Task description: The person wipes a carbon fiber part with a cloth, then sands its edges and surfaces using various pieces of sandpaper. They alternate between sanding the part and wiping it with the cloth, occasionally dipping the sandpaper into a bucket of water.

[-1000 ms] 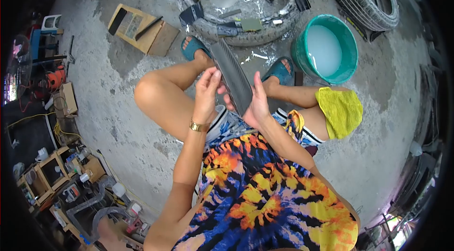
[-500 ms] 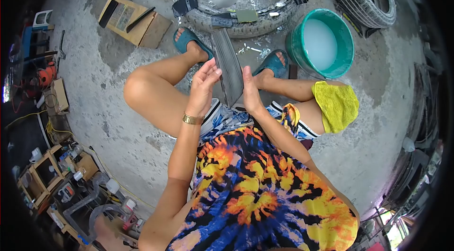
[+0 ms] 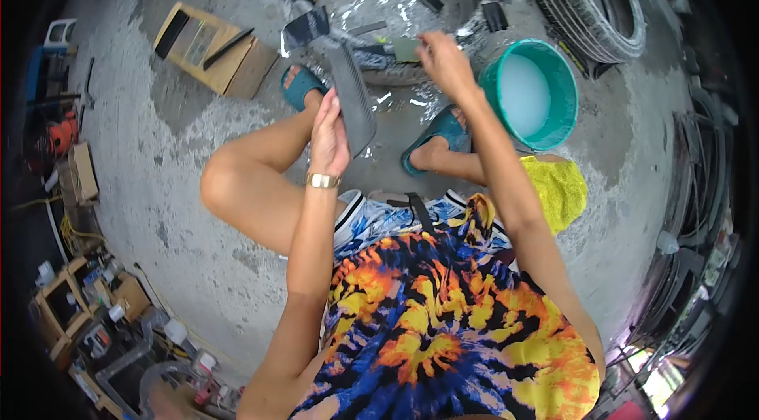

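Note:
My left hand (image 3: 329,135), with a gold watch at the wrist, holds a long dark panel (image 3: 353,100) by its left side. The panel is tilted, with a fine ribbed or woven pattern on its face. My right hand (image 3: 447,64) is stretched forward over the near rim of a wet tire (image 3: 395,78). Its fingers are pinched at the right edge of a small grey-green sheet (image 3: 406,50), which looks like sandpaper. Other dark pieces, such as a folded sheet (image 3: 307,27), rest around the tire.
A green bucket (image 3: 571,96) of cloudy water stands on the right, with a yellow cloth (image 3: 557,191) over my knee. Another tire (image 3: 565,13) lies behind the bucket. On the left is a cardboard box (image 3: 241,64) with dark strips on top.
My right hand has left the panel's side and moved forward to the sheet on the tire rim. My left hand keeps the panel, which has shifted slightly left and turned.

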Available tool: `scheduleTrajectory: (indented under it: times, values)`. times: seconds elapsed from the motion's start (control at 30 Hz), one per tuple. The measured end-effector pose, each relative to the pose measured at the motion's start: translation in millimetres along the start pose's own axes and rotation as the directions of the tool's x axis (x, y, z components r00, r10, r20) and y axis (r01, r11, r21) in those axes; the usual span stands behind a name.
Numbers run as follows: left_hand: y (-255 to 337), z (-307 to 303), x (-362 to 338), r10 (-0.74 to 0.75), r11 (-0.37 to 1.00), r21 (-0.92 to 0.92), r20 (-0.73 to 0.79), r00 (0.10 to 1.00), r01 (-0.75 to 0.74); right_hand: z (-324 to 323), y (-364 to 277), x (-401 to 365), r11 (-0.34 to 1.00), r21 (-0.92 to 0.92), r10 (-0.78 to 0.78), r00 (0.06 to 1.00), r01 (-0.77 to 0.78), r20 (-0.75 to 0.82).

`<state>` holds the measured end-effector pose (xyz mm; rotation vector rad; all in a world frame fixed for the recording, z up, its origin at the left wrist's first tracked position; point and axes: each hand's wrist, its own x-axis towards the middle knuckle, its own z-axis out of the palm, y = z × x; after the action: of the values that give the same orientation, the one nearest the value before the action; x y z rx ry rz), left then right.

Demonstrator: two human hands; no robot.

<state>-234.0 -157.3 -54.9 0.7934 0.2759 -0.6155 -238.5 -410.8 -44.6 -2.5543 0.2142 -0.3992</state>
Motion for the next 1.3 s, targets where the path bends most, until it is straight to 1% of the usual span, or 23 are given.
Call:
scheduleTrajectory:
  times: [0.03, 0.07, 0.17, 0.27, 0.37, 0.43, 0.47, 0.53, 0.57, 0.6, 0.63, 0.7, 0.73, 0.8, 0.83, 0.87, 0.9, 0.93, 1.0, 1.13, 1.2, 1.27, 1.3]
  values:
    - [1, 2, -1, 0.007, 0.999, -0.042, 0.028, 1.0, -0.006, 14, 17, 15, 0.99, -0.107, -0.089, 0.996, 0.091, 0.028]
    - [1, 2, 0, 0.018, 0.996, -0.084, 0.062, 0.998, -0.012, 19, 22, 28, 0.98, -0.183, -0.048, 0.982, 0.081, 0.181]
    - [-7, -2, -1, 0.028, 0.994, -0.106, 0.009, 1.0, -0.027, 38, 32, 42, 0.957, -0.261, -0.042, 0.953, 0.125, 0.299]
    - [-11, -1, 1, 0.023, 0.991, -0.13, -0.022, 0.999, -0.026, 43, 34, 49, 0.915, -0.38, 0.05, 0.896, 0.136, 0.441]
    - [-14, 6, 4, -0.01, 0.985, -0.174, 0.011, 1.0, 0.011, 31, 33, 50, 0.925, -0.357, 0.019, 0.92, 0.133, 0.391]
    - [-14, 14, 4, -0.063, 0.988, -0.142, 0.022, 0.998, 0.065, 17, 32, 49, 0.989, -0.139, 0.012, 0.936, 0.039, 0.352]
    - [-17, 17, 5, -0.076, 0.987, -0.136, 0.039, 0.996, 0.081, 5, 32, 44, 0.988, -0.151, 0.03, 0.94, 0.023, 0.339]
    - [-23, 24, 8, -0.127, 0.98, -0.152, 0.016, 0.992, 0.128, -22, 31, 26, 0.933, 0.256, 0.183, 0.945, -0.254, 0.271]
    - [-29, 27, 14, -0.133, 0.979, -0.152, 0.029, 0.991, 0.136, -35, 37, 12, 0.886, 0.373, 0.229, 0.959, -0.276, 0.166]
    - [-35, 28, 18, -0.15, 0.98, -0.128, 0.026, 0.988, 0.153, -53, 46, -2, 0.842, 0.428, 0.3, 0.944, -0.329, 0.135]
    - [-42, 27, 21, -0.168, 0.98, -0.103, 0.017, 0.986, 0.169, -69, 53, -18, 0.808, 0.492, 0.368, 0.93, -0.324, 0.008]
    - [-52, 28, 28, -0.211, 0.975, -0.078, -0.006, 0.978, 0.21, -106, 78, -51, 0.686, 0.549, 0.605, 0.794, -0.478, -0.064]
    - [-56, 29, 31, -0.246, 0.968, -0.055, -0.029, 0.969, 0.244, -114, 103, -67, 0.671, 0.575, 0.637, 0.761, -0.468, -0.124]
    - [-67, 34, 33, -0.249, 0.968, -0.051, -0.041, 0.968, 0.247, -122, 154, -93, 0.75, 0.24, 0.659, 0.726, -0.617, -0.194]
    - [-72, 37, 33, -0.241, 0.97, -0.056, -0.051, 0.969, 0.239, -109, 198, -110, 0.806, 0.04, 0.586, 0.786, -0.591, -0.195]
    - [-79, 36, 37, -0.25, 0.968, -0.047, -0.047, 0.967, 0.248, -98, 230, -123, 0.828, -0.162, 0.51, 0.842, -0.536, -0.177]
    - [-87, 34, 42, -0.274, 0.961, -0.055, -0.062, 0.96, 0.271, -94, 220, -116, 0.701, -0.075, 0.711, 0.703, -0.71, -0.004]
    - [-92, 32, 45, -0.296, 0.955, -0.065, -0.083, 0.952, 0.291, -89, 210, -107, 0.526, -0.029, 0.837, 0.512, -0.85, 0.192]
    - [-92, 37, 44, -0.333, 0.942, -0.063, -0.077, 0.94, 0.329, -63, 235, -113, 0.507, -0.105, 0.825, 0.446, -0.856, 0.348]
    - [-95, 29, 48, -0.396, 0.917, -0.071, -0.046, 0.917, 0.393, -18, 265, -124, 0.601, -0.231, 0.781, 0.503, -0.765, 0.369]
    - [-98, 27, 51, -0.39, 0.92, -0.065, -0.082, 0.917, 0.386, -6, 267, -124, 0.6, -0.322, 0.734, 0.344, -0.732, 0.586]
    - [-96, 28, 51, -0.407, 0.913, -0.071, -0.067, 0.911, 0.402, -15, 257, -128, 0.626, -0.29, 0.707, 0.369, -0.724, 0.604]
    - [-95, 28, 53, -0.409, 0.912, -0.065, -0.059, 0.91, 0.406, -37, 238, -119, 0.614, -0.191, 0.675, 0.383, -0.766, 0.631]
